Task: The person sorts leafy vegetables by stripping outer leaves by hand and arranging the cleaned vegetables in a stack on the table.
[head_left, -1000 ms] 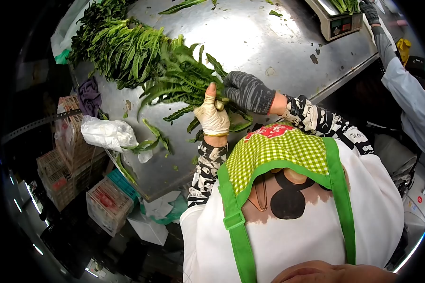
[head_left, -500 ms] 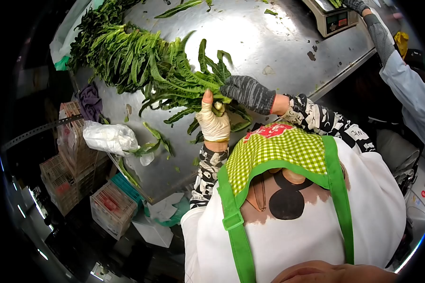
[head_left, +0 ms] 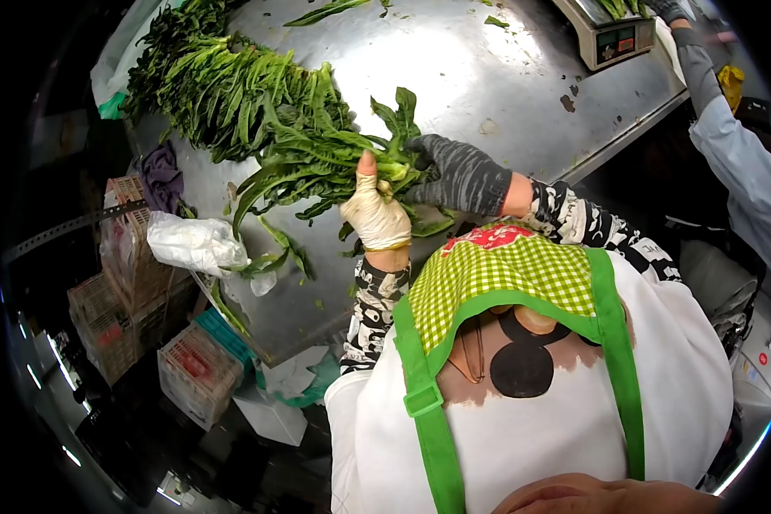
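A bunch of long leafy greens (head_left: pixel 308 167) is held over the near part of the metal table, its leaves pointing left and its pale stem ends to the right. My left hand (head_left: pixel 377 216), in a cream glove with the thumb tip bare, is closed around the bunch near the stems, thumb up. At the stem end, my right hand (head_left: pixel 463 178) in a dark grey knitted glove grips the greens; its fingertips are partly hidden by leaves. Just beyond lies a large row of stacked greens (head_left: pixel 231 98).
The metal table (head_left: pixel 522 111) carries loose leaf scraps and a white plastic bag (head_left: pixel 197 244) at its left edge. A weighing scale (head_left: pixel 612 38) stands at the far right, near a co-worker's sleeve (head_left: pixel 737 154). Plastic crates (head_left: pixel 199 373) stand below on the left.
The bunch has tilted lower and more leftward in my left hand. My right hand has shifted slightly down, and the upright leaves beside it are fewer.
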Demonstrator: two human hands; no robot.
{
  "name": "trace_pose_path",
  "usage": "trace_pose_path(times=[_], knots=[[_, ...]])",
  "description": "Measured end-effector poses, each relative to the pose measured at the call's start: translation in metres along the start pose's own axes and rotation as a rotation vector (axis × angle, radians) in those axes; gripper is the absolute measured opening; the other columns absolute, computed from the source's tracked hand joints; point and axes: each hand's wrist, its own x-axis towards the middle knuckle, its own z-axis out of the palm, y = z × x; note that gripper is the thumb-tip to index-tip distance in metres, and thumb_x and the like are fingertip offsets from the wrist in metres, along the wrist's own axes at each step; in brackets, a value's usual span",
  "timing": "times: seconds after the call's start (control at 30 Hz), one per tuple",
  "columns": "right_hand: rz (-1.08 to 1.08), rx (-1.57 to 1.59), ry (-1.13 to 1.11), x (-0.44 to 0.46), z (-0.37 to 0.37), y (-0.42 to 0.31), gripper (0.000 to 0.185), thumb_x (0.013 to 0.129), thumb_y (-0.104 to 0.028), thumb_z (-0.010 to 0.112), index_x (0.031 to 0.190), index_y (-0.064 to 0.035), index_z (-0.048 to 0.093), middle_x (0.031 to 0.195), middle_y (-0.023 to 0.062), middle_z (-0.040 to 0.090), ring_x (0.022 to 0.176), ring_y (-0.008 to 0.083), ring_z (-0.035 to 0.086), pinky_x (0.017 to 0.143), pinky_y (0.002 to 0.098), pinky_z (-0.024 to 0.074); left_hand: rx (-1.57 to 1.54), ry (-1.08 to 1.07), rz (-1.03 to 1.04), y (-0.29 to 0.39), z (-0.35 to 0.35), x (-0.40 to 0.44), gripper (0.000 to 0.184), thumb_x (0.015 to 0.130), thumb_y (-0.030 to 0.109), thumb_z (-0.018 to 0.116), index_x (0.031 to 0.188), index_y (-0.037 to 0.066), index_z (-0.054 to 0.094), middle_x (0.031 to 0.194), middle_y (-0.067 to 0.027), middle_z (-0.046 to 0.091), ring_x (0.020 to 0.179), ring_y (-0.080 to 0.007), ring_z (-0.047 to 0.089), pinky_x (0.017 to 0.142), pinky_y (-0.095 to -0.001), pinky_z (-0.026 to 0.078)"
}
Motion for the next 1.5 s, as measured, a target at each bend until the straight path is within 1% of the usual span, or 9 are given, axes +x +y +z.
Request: trace_pose_path(times=[0.1, 0.23, 0.43, 0.67, 0.9, 1.13, 1.27, 1.37, 1.5], knots=[[-0.055, -0.132, -0.02, 0.003, -0.008, -0.019, 0.044, 0.083, -0.033, 0.065, 0.113, -0.0023, 0.058, 0.094, 0.0222, 0.062, 0.086, 0.0377, 0.06, 0.073, 0.0442, 0.0485, 0.057, -0.074, -0.043, -0.015, -0.001, -0.004, 0.021, 0.074, 0.015, 0.081, 0.081, 0.004, 0.064, 0.069, 0.0002, 0.059, 0.055, -0.008, 0.05, 0.049, -0.0212, 0.04], [-0.439, -0.145, 0.2, -0.001, -0.003, 0.003, 0.03, 0.088, -0.022, 0.059, 0.107, 0.0016, 0.06, 0.094, 0.0219, 0.062, 0.085, 0.0371, 0.061, 0.072, 0.0441, 0.0486, -0.091, -0.276, -0.069, -0.008, -0.013, 0.002, 0.031, 0.08, 0.027, 0.075, 0.097, 0.006, 0.06, 0.077, -0.0006, 0.059, 0.059, -0.0124, 0.053, 0.05, -0.0254, 0.04], [-0.774, -0.516, 0.258, 0.004, 0.002, 0.027, 0.025, 0.089, -0.016, 0.057, 0.103, 0.0038, 0.062, 0.091, 0.0203, 0.063, 0.081, 0.0351, 0.061, 0.069, 0.042, 0.049, -0.219, -0.264, -0.358, -0.011, -0.015, 0.002, 0.032, 0.076, 0.029, 0.078, 0.094, 0.009, 0.06, 0.08, 0.0003, 0.06, 0.06, -0.0109, 0.051, 0.051, -0.0241, 0.039], [0.423, 0.838, -0.039, 0.0, 0.0, -0.005, 0.025, 0.091, -0.021, 0.058, 0.082, 0.0011, 0.065, 0.064, 0.0056, 0.06, 0.054, 0.012, 0.053, 0.052, 0.0284, 0.0449, -0.202, -0.245, -0.441, -0.007, -0.008, 0.004, 0.032, 0.081, 0.026, 0.073, 0.104, 0.008, 0.06, 0.095, -0.005, 0.065, 0.068, -0.0145, 0.057, 0.059, -0.0259, 0.048], [0.398, 0.543, -0.042, 0.007, -0.003, 0.008, 0.027, 0.091, -0.025, 0.057, 0.089, 0.0014, 0.065, 0.069, 0.0075, 0.063, 0.057, 0.0121, 0.056, 0.054, 0.0275, 0.0461, -0.239, -0.258, -0.38, -0.01, -0.012, 0.006, 0.029, 0.08, 0.025, 0.075, 0.098, 0.007, 0.06, 0.091, -0.0047, 0.064, 0.072, -0.0137, 0.059, 0.061, -0.0253, 0.05], [0.113, 0.295, 0.042, 0.003, 0.002, 0.007, 0.027, 0.088, -0.022, 0.06, 0.099, 0.0022, 0.064, 0.078, 0.0102, 0.066, 0.068, 0.0137, 0.059, 0.063, 0.0304, 0.0487, -0.076, -0.277, -0.243, -0.009, -0.012, 0.004, 0.027, 0.078, 0.025, 0.077, 0.091, 0.008, 0.061, 0.082, -0.0005, 0.06, 0.07, -0.0117, 0.055, 0.062, -0.025, 0.046], [0.371, 0.655, -0.174, 0.004, -0.002, 0.016, 0.026, 0.088, -0.023, 0.061, 0.096, 0.0017, 0.065, 0.078, 0.0101, 0.066, 0.07, 0.0156, 0.06, 0.065, 0.0313, 0.0491, -0.065, -0.28, -0.224, -0.013, -0.014, 0.001, 0.025, 0.079, 0.024, 0.077, 0.09, 0.007, 0.062, 0.082, -0.0011, 0.062, 0.069, -0.0117, 0.055, 0.063, -0.0255, 0.046], [0.534, 0.509, -0.13, 0.009, -0.005, 0.015, 0.031, 0.086, -0.027, 0.063, 0.097, 0.0023, 0.064, 0.083, 0.0135, 0.067, 0.075, 0.0197, 0.062, 0.067, 0.035, 0.0496, -0.104, -0.194, -0.225, -0.02, -0.015, 0.006, 0.021, 0.08, 0.021, 0.076, 0.087, 0.006, 0.064, 0.077, -0.0007, 0.061, 0.067, -0.0111, 0.055, 0.061, -0.0251, 0.046], [0.089, 0.278, 0.102, 0.004, 0.007, 0.016, 0.031, 0.085, -0.028, 0.064, 0.096, 0.0015, 0.063, 0.089, 0.0176, 0.066, 0.079, 0.0293, 0.063, 0.069, 0.0412, 0.0487, -0.041, -0.142, -0.168, -0.02, -0.012, 0.007, 0.02, 0.078, 0.018, 0.078, 0.085, 0.006, 0.063, 0.074, -0.0006, 0.06, 0.058, -0.0098, 0.051, 0.053, -0.0231, 0.043]])
